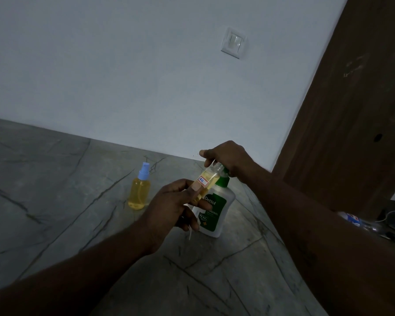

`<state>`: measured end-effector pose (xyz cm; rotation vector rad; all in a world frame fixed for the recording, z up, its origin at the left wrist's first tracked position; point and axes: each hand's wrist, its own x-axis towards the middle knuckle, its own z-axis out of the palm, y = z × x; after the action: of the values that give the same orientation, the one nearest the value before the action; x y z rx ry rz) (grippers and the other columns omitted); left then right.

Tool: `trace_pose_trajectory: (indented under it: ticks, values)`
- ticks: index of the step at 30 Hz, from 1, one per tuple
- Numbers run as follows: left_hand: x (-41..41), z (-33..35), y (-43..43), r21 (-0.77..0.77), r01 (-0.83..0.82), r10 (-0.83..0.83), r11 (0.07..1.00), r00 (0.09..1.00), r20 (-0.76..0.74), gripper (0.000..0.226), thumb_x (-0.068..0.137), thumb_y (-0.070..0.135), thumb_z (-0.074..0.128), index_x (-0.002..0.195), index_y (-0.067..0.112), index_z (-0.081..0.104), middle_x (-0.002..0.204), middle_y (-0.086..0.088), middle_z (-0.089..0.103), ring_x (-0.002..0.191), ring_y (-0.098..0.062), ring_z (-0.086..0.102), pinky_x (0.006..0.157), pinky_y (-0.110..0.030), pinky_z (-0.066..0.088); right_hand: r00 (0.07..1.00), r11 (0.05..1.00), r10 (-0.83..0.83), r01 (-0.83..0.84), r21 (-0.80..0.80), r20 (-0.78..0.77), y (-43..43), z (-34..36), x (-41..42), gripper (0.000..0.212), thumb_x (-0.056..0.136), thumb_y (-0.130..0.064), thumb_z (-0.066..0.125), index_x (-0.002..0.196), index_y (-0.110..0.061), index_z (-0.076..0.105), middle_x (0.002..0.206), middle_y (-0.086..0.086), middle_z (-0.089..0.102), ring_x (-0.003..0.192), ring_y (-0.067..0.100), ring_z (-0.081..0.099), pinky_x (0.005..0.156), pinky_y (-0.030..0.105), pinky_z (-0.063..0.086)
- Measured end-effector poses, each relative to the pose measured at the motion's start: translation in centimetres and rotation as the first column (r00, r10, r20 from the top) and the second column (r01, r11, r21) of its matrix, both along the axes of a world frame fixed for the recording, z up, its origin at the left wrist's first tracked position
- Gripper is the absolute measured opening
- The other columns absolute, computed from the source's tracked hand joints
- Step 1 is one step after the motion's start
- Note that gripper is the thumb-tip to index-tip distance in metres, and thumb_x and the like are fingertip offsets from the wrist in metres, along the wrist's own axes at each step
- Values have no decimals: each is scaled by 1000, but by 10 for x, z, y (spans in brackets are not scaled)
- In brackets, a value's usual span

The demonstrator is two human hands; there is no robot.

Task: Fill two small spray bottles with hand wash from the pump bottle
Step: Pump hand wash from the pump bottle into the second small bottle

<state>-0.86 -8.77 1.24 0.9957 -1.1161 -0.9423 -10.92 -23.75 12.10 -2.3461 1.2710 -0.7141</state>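
My left hand (pixel 173 206) grips a small clear spray bottle (pixel 209 179), tilted, its cap off and its open neck up against the pump head. Yellow liquid partly fills it and a small white label is stuck on its side. My right hand (pixel 228 159) rests on top of the green pump of the Dettol hand wash bottle (pixel 217 213), which stands on the grey marble floor. A second small spray bottle (pixel 139 190), full of yellow liquid and closed with a blue spray cap, stands upright to the left. A thin white tube (pixel 189 233) hangs below my left hand.
A white wall with a light switch (pixel 233 43) rises behind the bottles. A brown wooden door (pixel 351 110) stands at the right. Cables and a plastic bottle (pixel 356 221) lie at the far right edge. The veined marble floor (pixel 55 201) spreads to the left and front.
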Motion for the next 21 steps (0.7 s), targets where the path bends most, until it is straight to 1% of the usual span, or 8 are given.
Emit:
trace_pose_trajectory:
  ticks: [2,4,8,11,14,16,19,21]
  values:
    - [0,-1,0,0,0,0,1000,1000,1,27,102,29,47,113,13,65,95,-12,78,51,-24,60,51,-27,44,1000,1000,-11,11,9,-9,-1,-3,0,40,90,-45,69,59,-21,70,77,1,72,74,20,66,69,34,55]
    - [0,-1,0,0,0,0,1000,1000,-2,26,102,29,48,113,13,65,95,-11,78,50,-24,60,52,-27,44,1000,1000,-17,17,1,-17,-2,-3,1,40,90,-47,70,59,-21,71,78,1,73,77,21,68,71,35,56]
    - [0,1,-1,0,-1,1,1000,1000,-13,26,101,29,49,115,13,64,96,-10,79,51,-25,61,49,-27,45,999,999,-13,11,-33,-38,-1,7,-1,39,91,-49,68,69,-17,76,72,-4,70,64,13,60,60,28,48]
    - [1,1,-1,-6,4,-4,1000,1000,-17,28,99,31,50,115,13,64,97,-10,79,51,-25,61,49,-27,45,996,996,-13,5,-86,-87,-1,11,1,39,91,-50,68,75,-16,79,70,-8,69,59,10,59,59,25,44]
    - [1,0,-2,-6,7,-7,1000,1000,-25,31,94,33,52,115,14,64,97,-9,79,51,-25,60,49,-27,45,1000,999,-14,14,-28,-3,-3,6,0,36,89,-47,71,70,-17,77,72,-4,71,62,13,60,57,27,46]
    - [2,0,-3,-4,1,-1,1000,1000,-15,27,98,31,51,115,14,64,98,-10,79,51,-25,61,49,-27,45,1000,1000,-6,6,-1,9,-2,2,0,36,88,-46,72,66,-18,74,73,-2,72,66,16,61,61,30,49]
    - [1,-1,-3,6,-1,1,1000,1000,-6,24,103,26,48,115,13,64,97,-10,79,50,-24,61,49,-27,44,1000,999,-5,5,32,3,-3,-3,0,36,88,-46,71,64,-19,73,79,2,74,74,19,66,71,35,56]
    - [0,-2,-2,7,2,-2,1000,1000,-11,24,103,25,48,114,12,64,96,-11,79,49,-24,60,49,-26,44,1000,999,-5,4,35,3,-2,-4,0,36,89,-45,71,63,-19,72,78,2,73,74,19,66,72,34,56]
